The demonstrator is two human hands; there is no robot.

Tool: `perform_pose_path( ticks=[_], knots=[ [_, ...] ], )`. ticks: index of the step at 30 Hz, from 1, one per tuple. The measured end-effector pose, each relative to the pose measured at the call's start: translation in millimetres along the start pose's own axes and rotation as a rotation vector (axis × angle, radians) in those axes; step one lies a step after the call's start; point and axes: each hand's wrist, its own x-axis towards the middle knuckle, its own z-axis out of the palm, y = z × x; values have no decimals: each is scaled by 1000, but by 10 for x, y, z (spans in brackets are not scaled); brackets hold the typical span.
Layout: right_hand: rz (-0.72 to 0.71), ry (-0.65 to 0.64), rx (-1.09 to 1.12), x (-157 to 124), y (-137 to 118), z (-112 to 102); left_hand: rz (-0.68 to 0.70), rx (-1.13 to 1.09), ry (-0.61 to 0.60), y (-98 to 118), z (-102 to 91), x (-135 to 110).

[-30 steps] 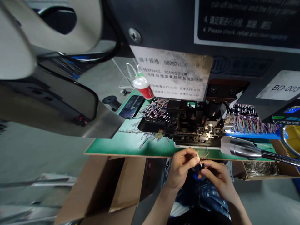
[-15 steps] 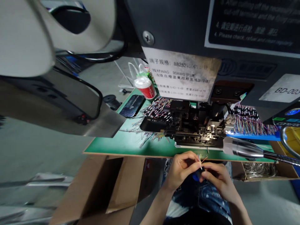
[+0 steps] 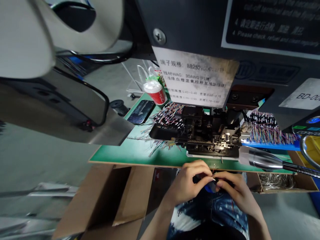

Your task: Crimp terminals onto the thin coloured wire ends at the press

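My left hand (image 3: pixel 188 182) and my right hand (image 3: pixel 235 191) meet just below the front edge of the green bench mat (image 3: pixel 140 153). Both are closed in a pinch on a thin black cable (image 3: pixel 211 181) whose fine coloured wire ends barely show between my fingertips. Directly above my hands sits the black crimping die (image 3: pixel 207 136) of the terminal press. Bundles of stripped coloured wires (image 3: pixel 167 115) lie to its left, and another bundle of wires (image 3: pixel 265 131) rests on a blue rack to its right.
A metal gooseneck lamp head (image 3: pixel 260 158) juts in from the right at bench level. A red cup (image 3: pixel 156 93) and a phone (image 3: pixel 141 111) sit at the mat's far left. Cardboard boxes (image 3: pixel 117 196) stand under the bench. The machine's dark housing with a paper label (image 3: pixel 195 78) overhangs.
My hands have moved closer together and curled over the cable, so the fanned wire tips that stood up between them are now mostly hidden. The view shifted slightly.
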Motion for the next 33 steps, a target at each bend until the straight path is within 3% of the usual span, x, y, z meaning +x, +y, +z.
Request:
perform_pose_path(
  ticks=[4, 7, 11, 15, 21, 25, 30, 33],
  knots=[
    [13, 182, 281, -17, -18, 154, 86, -136, 311, 7, 248, 31],
    [5, 336, 351, -28, -37, 282, 134, -267, 516, 5, 480, 25],
    [-61, 459, 399, -13, -20, 402, 142, -322, 611, -1, 674, -12],
    [-106, 532, 402, 8, 36, 457, 69, -402, 598, -17, 708, -39],
    [-126, 583, 268, 2, 143, 497, -53, -596, 448, -23, 642, 34],
    [-152, 624, 156, -1, 184, 459, -177, -678, 423, -26, 651, -4],
    [-235, 643, -7, 21, 184, 360, -357, -773, 175, -77, 676, -137],
    [-185, 628, -38, 37, 117, 363, -389, -730, 134, -96, 667, -178]
  ],
)
